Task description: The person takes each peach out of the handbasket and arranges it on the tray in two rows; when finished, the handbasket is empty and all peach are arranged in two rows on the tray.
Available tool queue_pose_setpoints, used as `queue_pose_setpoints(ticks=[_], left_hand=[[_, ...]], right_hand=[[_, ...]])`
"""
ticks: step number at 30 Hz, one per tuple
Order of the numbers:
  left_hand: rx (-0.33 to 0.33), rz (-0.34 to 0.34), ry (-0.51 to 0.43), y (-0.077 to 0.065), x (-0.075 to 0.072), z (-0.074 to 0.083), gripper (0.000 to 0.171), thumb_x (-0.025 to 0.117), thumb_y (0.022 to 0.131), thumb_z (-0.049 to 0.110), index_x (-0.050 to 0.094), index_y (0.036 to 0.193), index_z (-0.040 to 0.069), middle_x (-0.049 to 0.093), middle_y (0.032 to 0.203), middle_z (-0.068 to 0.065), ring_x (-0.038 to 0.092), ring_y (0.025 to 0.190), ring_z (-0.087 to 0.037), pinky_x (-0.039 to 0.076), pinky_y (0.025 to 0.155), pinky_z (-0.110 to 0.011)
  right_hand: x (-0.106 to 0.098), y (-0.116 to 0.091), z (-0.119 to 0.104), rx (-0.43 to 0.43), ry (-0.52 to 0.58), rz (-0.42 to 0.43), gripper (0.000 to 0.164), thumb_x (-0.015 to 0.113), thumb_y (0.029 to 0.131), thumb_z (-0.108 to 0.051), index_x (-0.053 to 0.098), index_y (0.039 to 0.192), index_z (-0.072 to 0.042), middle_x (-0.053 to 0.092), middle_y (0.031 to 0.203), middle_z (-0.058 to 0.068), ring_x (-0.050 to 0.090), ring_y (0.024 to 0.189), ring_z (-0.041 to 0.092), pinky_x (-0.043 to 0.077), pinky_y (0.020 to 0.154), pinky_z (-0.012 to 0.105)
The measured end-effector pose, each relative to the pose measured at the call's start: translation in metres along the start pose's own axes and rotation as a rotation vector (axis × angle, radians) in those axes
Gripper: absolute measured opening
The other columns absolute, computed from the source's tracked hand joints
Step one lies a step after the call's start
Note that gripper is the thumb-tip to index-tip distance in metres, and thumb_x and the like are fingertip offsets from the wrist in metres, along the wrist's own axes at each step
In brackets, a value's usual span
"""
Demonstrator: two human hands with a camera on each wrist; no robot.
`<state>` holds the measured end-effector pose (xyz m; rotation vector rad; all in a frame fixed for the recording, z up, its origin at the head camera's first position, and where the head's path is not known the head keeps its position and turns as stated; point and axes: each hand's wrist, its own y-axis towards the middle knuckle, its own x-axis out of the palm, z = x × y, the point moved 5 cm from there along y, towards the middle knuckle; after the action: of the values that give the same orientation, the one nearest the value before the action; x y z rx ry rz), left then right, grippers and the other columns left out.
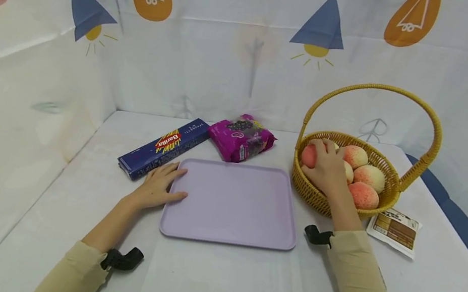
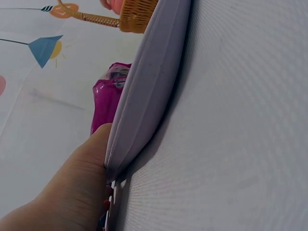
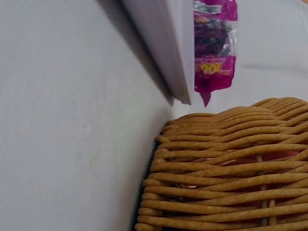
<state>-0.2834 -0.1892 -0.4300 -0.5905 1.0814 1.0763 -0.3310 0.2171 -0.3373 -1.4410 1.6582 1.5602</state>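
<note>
My left hand (image 1: 157, 187) rests at the left edge of a lilac tray (image 1: 231, 204), its fingers spread and the fingertips and thumb over the rim. In the left wrist view the thumb (image 2: 82, 168) lies along the tray's edge. My right hand (image 1: 327, 168) reaches into a wicker basket (image 1: 311, 194) with a tall handle, its fingers and thumb curled round a red peach (image 1: 309, 155) on the near left side. Several other peaches (image 1: 364, 195) lie in the basket. The right wrist view shows only the basket's woven wall (image 3: 231, 178); the hand is hidden there.
A blue box of Barilla spaghetti (image 1: 164, 148) lies behind my left hand. A purple bag (image 1: 242, 138) sits behind the tray. To the basket's right, a brown and white packet (image 1: 395, 231) lies flat. A white printed curtain (image 1: 208, 75) hangs behind the table.
</note>
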Motion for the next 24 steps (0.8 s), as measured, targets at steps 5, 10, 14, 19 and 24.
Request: queue_pose_setpoints(ticks=[5, 10, 14, 19, 24], left_hand=[[0.000, -0.001, -0.002, 0.0004, 0.0010, -0.0015, 0.075, 0.058, 0.081, 0.053, 0.038, 0.140, 0.011, 0.025, 0.147, -0.018, 0.016, 0.134, -0.037, 0.007, 0.103, -0.059], [0.007, 0.000, -0.007, 0.0012, 0.0011, -0.0026, 0.075, 0.058, 0.081, 0.052, 0.037, 0.140, 0.011, 0.024, 0.147, -0.018, 0.016, 0.134, -0.036, 0.008, 0.103, -0.058], [0.006, -0.004, -0.006, 0.0017, 0.0005, -0.0025, 0.075, 0.058, 0.081, 0.052, 0.037, 0.140, 0.011, 0.024, 0.147, -0.017, 0.016, 0.134, -0.036, 0.008, 0.103, -0.058], [0.005, -0.009, -0.006, 0.0014, 0.0001, -0.0019, 0.075, 0.058, 0.081, 0.052, 0.037, 0.140, 0.011, 0.024, 0.147, -0.017, 0.016, 0.134, -0.036, 0.008, 0.103, -0.058], [0.006, 0.000, -0.001, 0.0008, -0.0001, -0.0012, 0.075, 0.058, 0.081, 0.052, 0.037, 0.140, 0.010, 0.026, 0.146, -0.019, 0.017, 0.134, -0.037, 0.007, 0.103, -0.059]], right_hand=[[-0.0024, -0.0017, 0.0009, 0.027, 0.121, 0.028, 0.055, 0.068, 0.074, -0.017, 0.046, 0.124, -0.006, 0.038, 0.126, 0.025, 0.033, 0.108, 0.050, 0.041, 0.073, 0.060], [-0.0017, -0.0027, -0.0014, 0.021, 0.182, 0.041, 0.058, 0.065, 0.079, -0.021, 0.043, 0.130, -0.005, 0.036, 0.125, 0.026, 0.039, 0.110, 0.045, 0.041, 0.081, 0.059], [-0.0020, -0.0022, -0.0026, -0.005, 0.188, 0.070, 0.057, 0.065, 0.082, -0.023, 0.043, 0.131, -0.006, 0.036, 0.126, 0.026, 0.042, 0.110, 0.043, 0.041, 0.082, 0.059], [-0.0040, -0.0021, -0.0048, -0.074, 0.187, 0.147, 0.051, 0.068, 0.081, -0.021, 0.048, 0.126, -0.009, 0.039, 0.125, 0.025, 0.041, 0.112, 0.043, 0.042, 0.081, 0.059], [-0.0056, -0.0011, -0.0077, -0.128, 0.203, 0.227, 0.045, 0.069, 0.080, -0.019, 0.052, 0.120, -0.010, 0.042, 0.123, 0.023, 0.045, 0.108, 0.041, 0.044, 0.078, 0.057]])
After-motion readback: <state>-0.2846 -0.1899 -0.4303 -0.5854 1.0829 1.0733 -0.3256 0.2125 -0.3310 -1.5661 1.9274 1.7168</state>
